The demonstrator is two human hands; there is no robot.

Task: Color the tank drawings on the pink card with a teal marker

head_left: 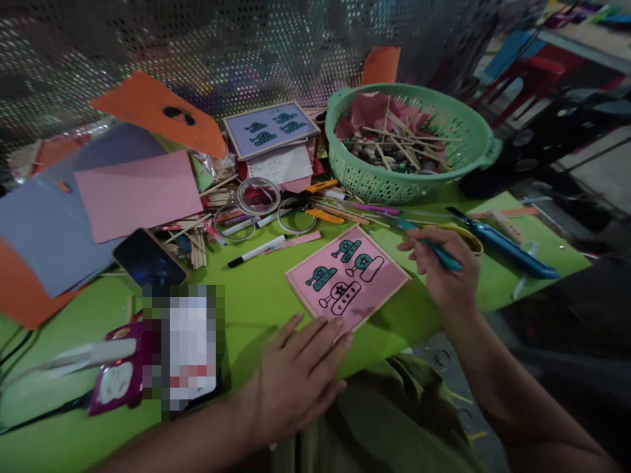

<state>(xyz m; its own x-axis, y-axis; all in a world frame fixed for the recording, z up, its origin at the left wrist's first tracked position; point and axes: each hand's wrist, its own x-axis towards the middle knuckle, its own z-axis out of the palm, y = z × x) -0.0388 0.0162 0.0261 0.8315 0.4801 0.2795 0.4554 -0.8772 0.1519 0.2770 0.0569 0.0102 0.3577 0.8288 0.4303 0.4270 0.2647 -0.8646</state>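
A pink card (379, 289) with a thin pale border lies tilted on the green table. It carries several black-outlined tank drawings; the upper two are filled with green, one on the right is partly green, and the lowest is uncoloured. My left hand (305, 368) lies flat with its fingers stretched over the card's lower left edge. My right hand (446, 266) is closed around a teal marker (441, 253), held above the table just right of the card, its tip pointing up and left, off the card. A roll of tape (463, 238) is partly hidden behind that hand.
Behind the card stand a green basket (384, 180) of sticks and stones and a blue tank card (271, 128) on a stack. Markers, tape rings (259, 196) and sticks clutter the middle. A phone (150, 259) and purple device (118, 368) lie left, a blue cutter (507, 246) right.
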